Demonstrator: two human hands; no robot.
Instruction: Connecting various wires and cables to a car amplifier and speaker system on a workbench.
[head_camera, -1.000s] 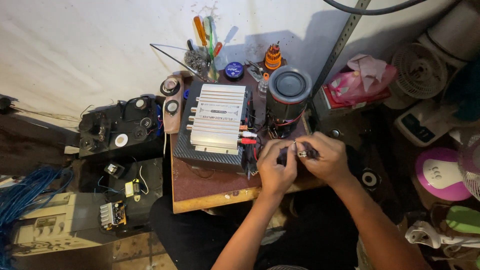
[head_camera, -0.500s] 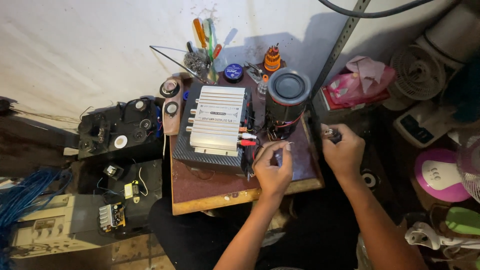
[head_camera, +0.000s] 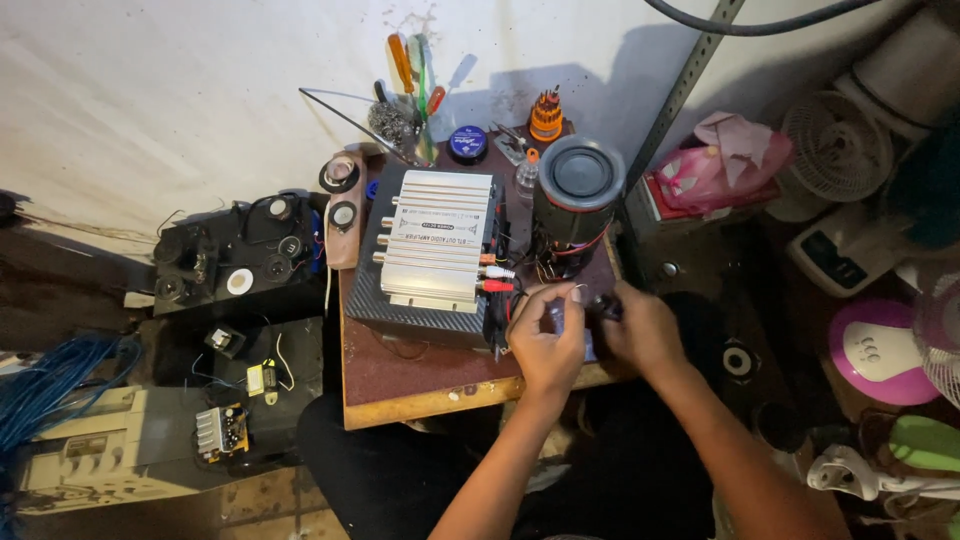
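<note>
A silver amplifier box (head_camera: 437, 241) lies on a small brown wooden board (head_camera: 400, 375), with red and white plugs (head_camera: 498, 279) at its right side. My left hand (head_camera: 545, 335) pinches a thin wire end just right of those plugs. My right hand (head_camera: 640, 330) is closed around a small dark tool (head_camera: 604, 306) whose tip points at the left fingers. A round black speaker (head_camera: 580, 190) with coloured wires under it stands just beyond both hands.
Screwdrivers in a holder (head_camera: 415, 80), a dark round tin (head_camera: 467, 143) and an orange bit set (head_camera: 546, 117) stand at the board's back. Black speaker parts (head_camera: 235, 255) and circuit boards (head_camera: 225, 430) lie left. A pink bag (head_camera: 715, 165), fans and a pink disc (head_camera: 880, 350) crowd the right.
My right hand had swung out to the right with the tool half a second ago; it has come back left and meets the left hand again by the plugs.
</note>
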